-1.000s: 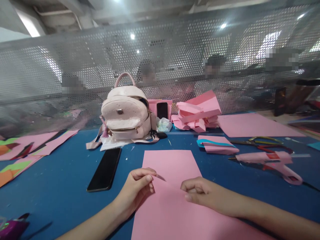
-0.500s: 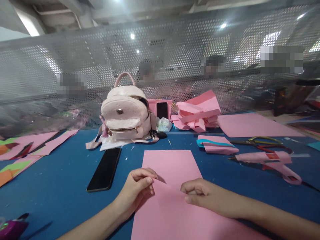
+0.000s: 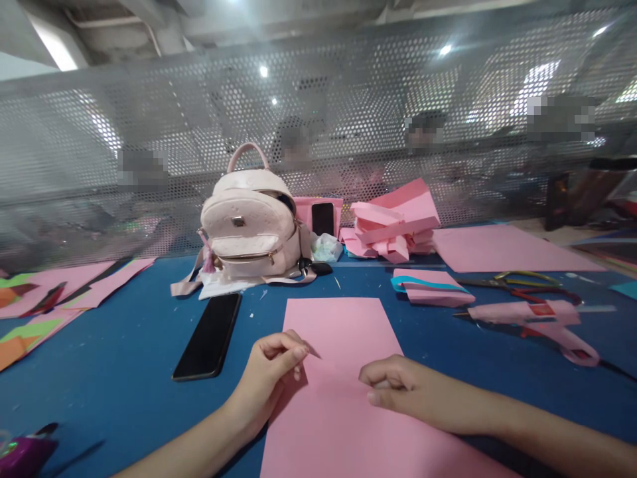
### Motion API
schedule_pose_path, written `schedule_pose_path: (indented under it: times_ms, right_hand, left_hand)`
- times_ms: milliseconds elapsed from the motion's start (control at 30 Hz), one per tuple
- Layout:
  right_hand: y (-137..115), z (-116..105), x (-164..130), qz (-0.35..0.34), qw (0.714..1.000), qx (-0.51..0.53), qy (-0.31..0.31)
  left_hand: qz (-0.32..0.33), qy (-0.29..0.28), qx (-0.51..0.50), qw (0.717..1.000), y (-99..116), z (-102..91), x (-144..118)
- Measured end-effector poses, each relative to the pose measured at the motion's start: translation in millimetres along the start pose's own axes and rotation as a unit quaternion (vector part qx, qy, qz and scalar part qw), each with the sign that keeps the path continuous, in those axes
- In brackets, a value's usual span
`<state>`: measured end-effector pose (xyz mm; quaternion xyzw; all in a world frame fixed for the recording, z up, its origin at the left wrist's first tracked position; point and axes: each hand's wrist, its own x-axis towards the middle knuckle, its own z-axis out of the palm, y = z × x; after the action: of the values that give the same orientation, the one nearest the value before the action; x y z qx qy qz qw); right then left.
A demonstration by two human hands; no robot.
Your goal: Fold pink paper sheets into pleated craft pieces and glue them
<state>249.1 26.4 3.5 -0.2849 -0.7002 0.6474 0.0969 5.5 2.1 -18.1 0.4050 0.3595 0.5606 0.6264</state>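
Note:
Pink paper [image 3: 328,431] lies in front of me on the blue table, running from mid-table down past the bottom of the view. At its left side, my left hand [image 3: 276,372] is closed in a pinch on the paper, near a short raised edge or shadow by the fingertips. My right hand [image 3: 413,392] rests on the right side with curled fingers, thumb and forefinger at the paper; the exact grip is partly hidden. Left of the paper is a black phone [image 3: 208,337]. A folded pink piece with a blue strip [image 3: 432,288] lies beyond my right hand.
A pink glue gun [image 3: 527,312] and scissors [image 3: 517,282] lie at right. A pale backpack [image 3: 249,226] stands at the back beside piled pink paper pieces [image 3: 393,226]. Coloured sheets [image 3: 74,285] are at left, a purple object [image 3: 27,455] at lower left. A perforated metal screen [image 3: 338,119] closes the back.
The diagonal edge of the upper paper between my hands has flattened and barely shows now. My left hand has shifted slightly up; my right hand is nearly still.

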Motion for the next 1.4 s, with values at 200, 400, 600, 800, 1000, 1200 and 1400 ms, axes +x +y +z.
schedule_pose_path:
  times_ms: [200, 400, 600, 800, 1000, 1200, 1400]
  right_hand:
    - [-4.6, 2.3, -1.4, 0.004, 1.000, -0.008, 0.013]
    - [-9.9, 4.2, -0.9, 0.032, 0.999, 0.009, 0.009]
    - [-11.7, 5.2, -0.6, 0.032, 0.999, -0.003, 0.014]
    - [-11.2, 4.1, -2.0, 0.033, 0.999, -0.006, 0.018]
    - [-8.6, 2.7, -1.2, 0.048, 0.997, -0.031, 0.052]
    - [-9.1, 3.8, -1.0, 0.048, 0.997, -0.024, 0.047]
    - [-9.0, 5.2, -0.3, 0.041, 0.997, -0.047, 0.040]
  left_hand:
    - [0.013, 0.036, 0.054, 0.998, 2.3, 0.4, -1.1]
    - [0.006, 0.033, 0.104, 0.994, 2.4, 1.3, -2.7]
    - [0.005, 0.029, 0.114, 0.993, 0.9, 0.1, -4.2]
    - [0.004, 0.028, 0.101, 0.995, 4.0, 0.4, -2.9]
    - [0.003, 0.007, 0.099, 0.995, 4.2, 0.9, -2.3]
    - [0.000, 0.004, 0.114, 0.993, 4.6, -0.1, -2.9]
    - [-0.012, 0.016, 0.139, 0.990, 6.4, 3.0, -3.0]
